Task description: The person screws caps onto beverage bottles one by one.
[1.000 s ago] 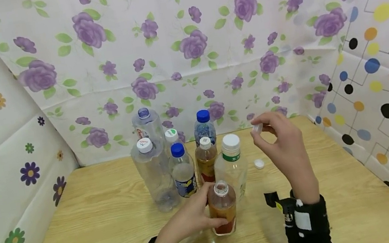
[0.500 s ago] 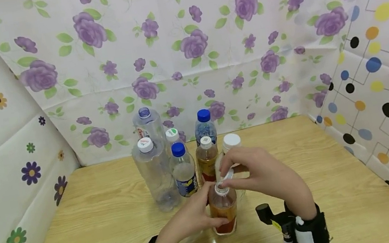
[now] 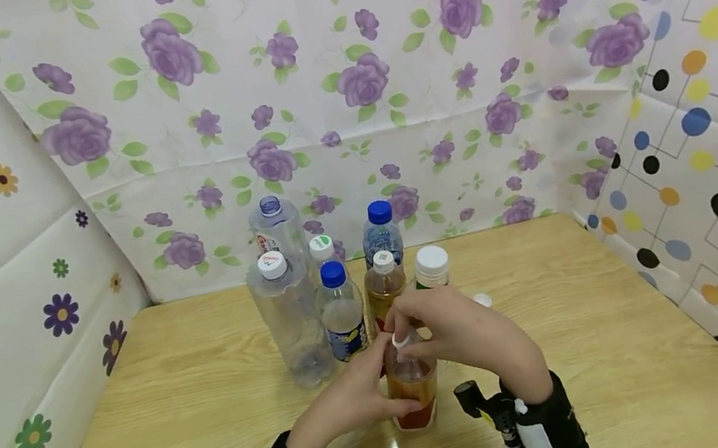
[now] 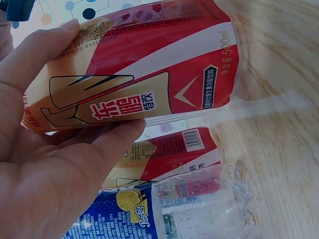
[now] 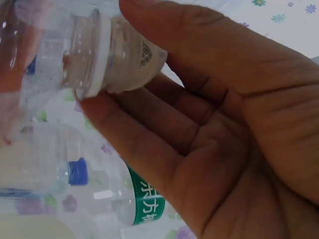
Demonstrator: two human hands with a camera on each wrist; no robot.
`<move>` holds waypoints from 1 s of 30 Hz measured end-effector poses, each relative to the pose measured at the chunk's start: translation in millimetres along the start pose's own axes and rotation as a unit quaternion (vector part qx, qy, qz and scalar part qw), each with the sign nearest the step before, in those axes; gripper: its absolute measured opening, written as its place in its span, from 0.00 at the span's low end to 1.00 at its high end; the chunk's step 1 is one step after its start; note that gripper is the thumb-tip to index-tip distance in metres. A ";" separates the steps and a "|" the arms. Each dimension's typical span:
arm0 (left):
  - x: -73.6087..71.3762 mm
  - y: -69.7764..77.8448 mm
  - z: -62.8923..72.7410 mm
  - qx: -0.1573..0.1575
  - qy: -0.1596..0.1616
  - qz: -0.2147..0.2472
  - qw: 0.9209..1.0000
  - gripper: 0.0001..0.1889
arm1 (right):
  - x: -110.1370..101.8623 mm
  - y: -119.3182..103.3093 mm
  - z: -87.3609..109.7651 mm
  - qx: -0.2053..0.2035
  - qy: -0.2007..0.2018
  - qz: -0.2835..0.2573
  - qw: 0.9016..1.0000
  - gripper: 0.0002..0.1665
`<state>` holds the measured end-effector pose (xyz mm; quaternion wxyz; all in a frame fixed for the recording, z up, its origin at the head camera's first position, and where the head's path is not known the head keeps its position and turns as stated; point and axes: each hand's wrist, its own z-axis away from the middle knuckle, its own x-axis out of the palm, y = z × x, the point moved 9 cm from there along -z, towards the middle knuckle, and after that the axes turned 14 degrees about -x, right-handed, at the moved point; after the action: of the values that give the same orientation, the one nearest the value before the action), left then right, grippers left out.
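Note:
A plastic drink bottle with a red and gold label stands on the wooden table. My left hand grips it around the label, thumb in front; the left wrist view shows the label between thumb and fingers. At the bottle's mouth is a whitish bottle cap, which my right hand pinches between thumb and fingers. In the right wrist view the cap sits over the neck, just above the white neck ring. The right hand partly covers the cap in the head view.
Several bottles cluster behind: a tall clear one, an uncapped one, a blue-capped one, a similar gold-labelled one and a white-capped wide one. A loose white cap lies right. Printed cloth stands behind.
My right hand has brought the cap from the right, down and leftward onto the bottle's mouth. The left hand keeps its grip on the bottle in place.

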<state>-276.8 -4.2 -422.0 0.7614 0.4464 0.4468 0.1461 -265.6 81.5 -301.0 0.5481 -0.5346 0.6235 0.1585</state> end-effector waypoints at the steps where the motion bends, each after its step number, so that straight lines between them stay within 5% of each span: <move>1: 0.2 -0.6 -0.2 -0.002 -0.001 0.000 1.000 0.46 | 1.2 1.4 1.3 0.007 -0.006 -0.003 1.000 0.12; 18: -0.6 -3.0 -3.2 -0.006 0.003 -0.003 1.000 0.42 | -6.1 2.3 8.5 0.016 -0.021 -0.005 1.000 0.13; 30: -1.6 -2.9 -3.3 -0.013 0.001 0.008 1.000 0.45 | -8.6 -5.9 10.8 -0.025 -0.007 -0.030 0.999 0.19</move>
<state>-280.9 -5.1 -424.1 0.7656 0.4399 0.4417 0.1588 -256.6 91.9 -295.1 0.5431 -0.5658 0.5991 0.1609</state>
